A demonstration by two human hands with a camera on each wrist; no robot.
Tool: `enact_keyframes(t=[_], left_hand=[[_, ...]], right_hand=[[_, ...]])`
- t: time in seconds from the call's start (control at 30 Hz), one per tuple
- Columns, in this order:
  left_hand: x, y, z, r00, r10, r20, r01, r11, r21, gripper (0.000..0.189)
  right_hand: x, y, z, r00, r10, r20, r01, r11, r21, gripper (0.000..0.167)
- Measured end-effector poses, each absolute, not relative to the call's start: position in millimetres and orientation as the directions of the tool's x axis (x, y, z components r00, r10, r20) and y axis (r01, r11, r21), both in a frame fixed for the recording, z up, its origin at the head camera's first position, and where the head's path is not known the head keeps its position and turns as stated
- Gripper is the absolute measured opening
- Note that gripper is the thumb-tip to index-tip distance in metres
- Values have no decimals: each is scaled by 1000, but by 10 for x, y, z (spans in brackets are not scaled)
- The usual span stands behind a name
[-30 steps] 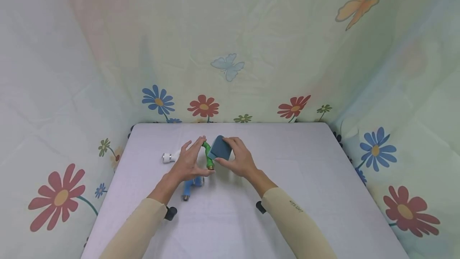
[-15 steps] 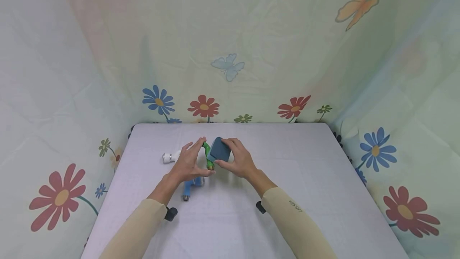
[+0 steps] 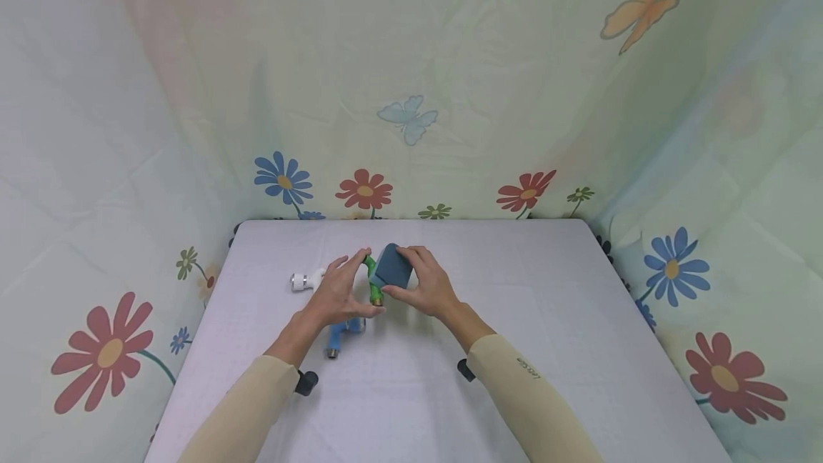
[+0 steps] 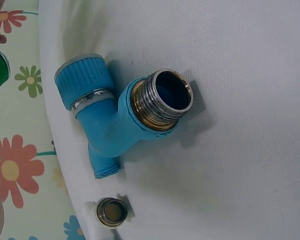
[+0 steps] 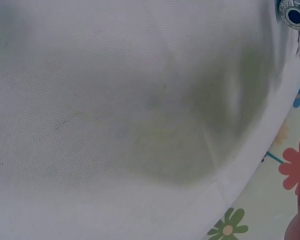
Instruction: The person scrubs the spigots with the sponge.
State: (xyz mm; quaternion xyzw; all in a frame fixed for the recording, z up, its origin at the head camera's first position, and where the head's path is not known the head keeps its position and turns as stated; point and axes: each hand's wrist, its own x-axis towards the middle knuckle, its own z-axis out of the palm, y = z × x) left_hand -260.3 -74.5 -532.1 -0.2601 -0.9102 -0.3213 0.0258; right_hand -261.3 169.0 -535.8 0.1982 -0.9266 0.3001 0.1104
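In the head view my left hand holds a green tap upright between fingertips at its top and thumb near its brass threaded end. My right hand grips a blue two-toned, sponge-like block and holds it against the tap's right side, covering part of it. On the table below my left hand lies a blue tap; the left wrist view shows this blue tap closely, with its threaded metal end facing up. A white tap lies partly hidden behind my left hand.
A white cloth covers the table. Flower-printed curtains hang behind it and on both sides. In the left wrist view a threaded metal end shows near the blue tap. A round metal end sits at the right wrist view's top corner.
The block has slid slightly down along the green tap and then a touch back up. My left fingertips have shifted a little; both hands keep their holds.
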Motion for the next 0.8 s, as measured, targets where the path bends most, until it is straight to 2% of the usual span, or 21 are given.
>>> enact_keyframes(t=[0.33,0.8], left_hand=[[-2565,-716,-5291,-887,430,170,439,669,599,116],[-2560,-710,-5278,-872,457,178,467,663,586,117]], right_hand=[[-2622,1673,-5364,-900,-287,329,-424,756,-499,85],[-2643,1651,-5333,-928,-247,279,-359,792,-493,88]])
